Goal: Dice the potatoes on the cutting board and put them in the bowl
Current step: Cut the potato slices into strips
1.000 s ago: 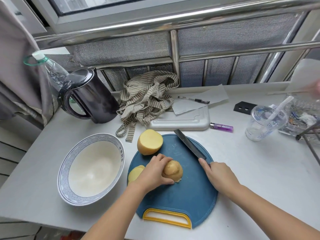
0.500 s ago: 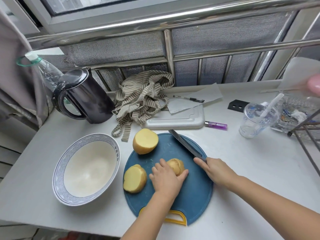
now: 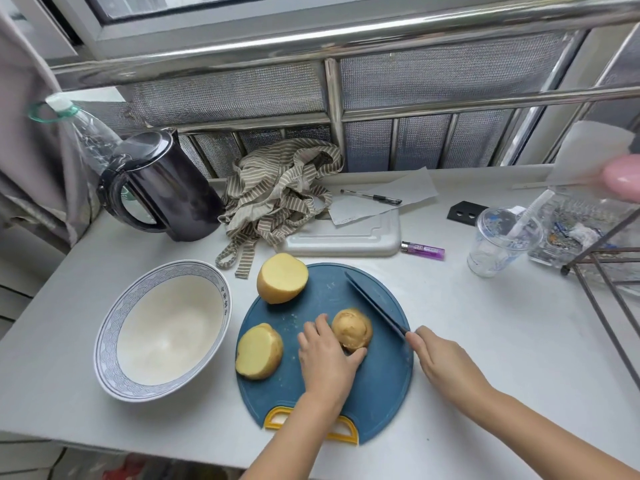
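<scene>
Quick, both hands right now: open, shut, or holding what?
Left hand: grips the potato half.
Right hand: grips the knife by its handle.

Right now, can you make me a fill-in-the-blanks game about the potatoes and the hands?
The left hand holds a potato piece on the ____ cutting board.
The right hand grips a ____.
The bowl is ____ inside.
Altogether ____ potato pieces lie on the board.
Missing words: blue; knife; empty; three.
</scene>
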### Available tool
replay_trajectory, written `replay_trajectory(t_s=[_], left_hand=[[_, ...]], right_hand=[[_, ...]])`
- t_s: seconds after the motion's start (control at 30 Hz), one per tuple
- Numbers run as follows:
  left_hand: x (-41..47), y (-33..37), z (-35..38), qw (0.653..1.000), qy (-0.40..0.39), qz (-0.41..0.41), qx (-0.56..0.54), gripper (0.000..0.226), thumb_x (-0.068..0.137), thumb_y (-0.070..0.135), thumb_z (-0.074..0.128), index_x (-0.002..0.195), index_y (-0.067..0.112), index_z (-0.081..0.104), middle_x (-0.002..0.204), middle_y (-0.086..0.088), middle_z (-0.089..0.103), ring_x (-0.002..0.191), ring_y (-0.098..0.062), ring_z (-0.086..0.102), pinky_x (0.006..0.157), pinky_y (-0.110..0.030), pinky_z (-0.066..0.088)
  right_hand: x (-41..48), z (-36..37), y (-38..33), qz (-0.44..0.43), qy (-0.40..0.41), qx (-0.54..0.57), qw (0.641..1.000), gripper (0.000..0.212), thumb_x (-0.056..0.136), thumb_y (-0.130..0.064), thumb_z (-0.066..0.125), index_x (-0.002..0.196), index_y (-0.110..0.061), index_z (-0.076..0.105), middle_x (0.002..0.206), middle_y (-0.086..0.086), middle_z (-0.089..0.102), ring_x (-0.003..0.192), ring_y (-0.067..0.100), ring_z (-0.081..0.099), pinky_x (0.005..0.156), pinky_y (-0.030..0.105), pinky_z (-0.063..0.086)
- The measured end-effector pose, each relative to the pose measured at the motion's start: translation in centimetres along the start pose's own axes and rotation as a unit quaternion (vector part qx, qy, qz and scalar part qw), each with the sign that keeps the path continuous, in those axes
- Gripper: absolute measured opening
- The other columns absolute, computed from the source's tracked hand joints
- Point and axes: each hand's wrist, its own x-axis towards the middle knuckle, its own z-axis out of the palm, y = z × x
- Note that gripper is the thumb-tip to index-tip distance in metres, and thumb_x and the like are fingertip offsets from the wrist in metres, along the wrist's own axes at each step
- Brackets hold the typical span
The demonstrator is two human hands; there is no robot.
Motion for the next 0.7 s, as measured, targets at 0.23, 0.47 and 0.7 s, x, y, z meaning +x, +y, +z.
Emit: replay_trajectory(t_s=[0.23,0.47,0.7], left_hand=[[0.2,-2.1,1.9,0.962,0.054,0.209,-0.167,0.056,0.084,0.05,0.056,0.131,0.02,0.046,0.13,0.005,0.043,0.123,-0.006,0.037,0.106,-0.014,0.027],[0.6,-2.7,3.2,0.942,0.094,0.233,-0.222,0.035,0.088,0.035,0.059,0.121,0.026,0.052,0.122,0.002,0.051,0.119,0.004,0.041,0.104,-0.014,0.034],[0.7,-2.7,3.2,0.935,0.084,0.242,-0.246,0.032,0.089,0.034,0.057,0.12,0.023,0.055,0.127,0.003,0.046,0.123,-0.002,0.043,0.104,-0.016,0.035]], right_hand=[[0.1,-0.6,-1.2,-0.02,-0.018,-0.096,0.995,0.042,0.101,-0.054,0.023,0.078,-0.022,0.037,0.07,-0.007,0.05,0.074,0.023,0.051,0.068,0.035,0.039],[-0.1,0.5,-1.5,-0.04,-0.077,-0.087,0.992,0.039,0.102,-0.053,0.024,0.086,-0.02,0.039,0.077,-0.003,0.054,0.081,0.025,0.057,0.07,0.034,0.041],[0.1,0.4,-1.4,-0.03,-0.082,-0.074,0.993,0.042,0.101,-0.054,0.023,0.084,-0.019,0.038,0.075,-0.003,0.052,0.076,0.023,0.053,0.068,0.035,0.041]])
